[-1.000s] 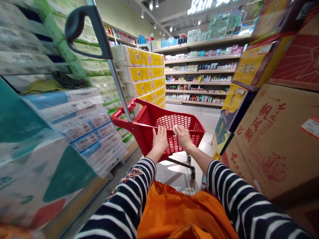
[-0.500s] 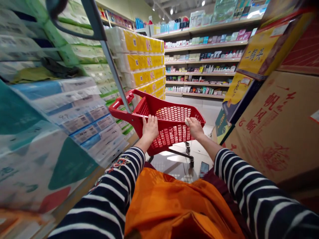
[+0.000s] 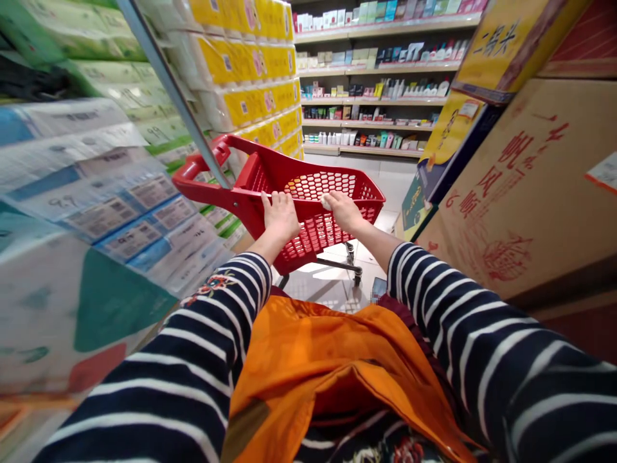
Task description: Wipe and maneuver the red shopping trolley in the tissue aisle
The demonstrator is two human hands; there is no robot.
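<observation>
A red plastic shopping cart (image 3: pixel 308 226) with perforated sides stands sideways in front of me, its handle end at the left. My left hand (image 3: pixel 281 217) lies on the near rim, the fingers curled over the edge. Farther right along the same rim is my right hand (image 3: pixel 343 211), closed around a small crumpled white wad (image 3: pixel 327 202), perhaps tissue or cloth. The wad is partly hidden by the fingers and rests against the rim. A grey metal pole (image 3: pixel 176 96) rises at a slant from the cart near its handle. The visible inside of the basket shows no goods.
Wrapped packs (image 3: pixel 139 212) and yellow-banded paper rolls (image 3: pixel 245 64) are stacked at the left. Cardboard cartons (image 3: pixel 525 186) and a yellow box (image 3: pixel 453 128) stand close at the right. Shelves (image 3: pixel 371 93) of small products line the back. A phone-like object (image 3: pixel 379 286) shows low by the cart wheels.
My right hand has slid left along the rim, nearer my left hand, with the white wad. The view has tipped downward, so the pole's dark top handle is out of sight.
</observation>
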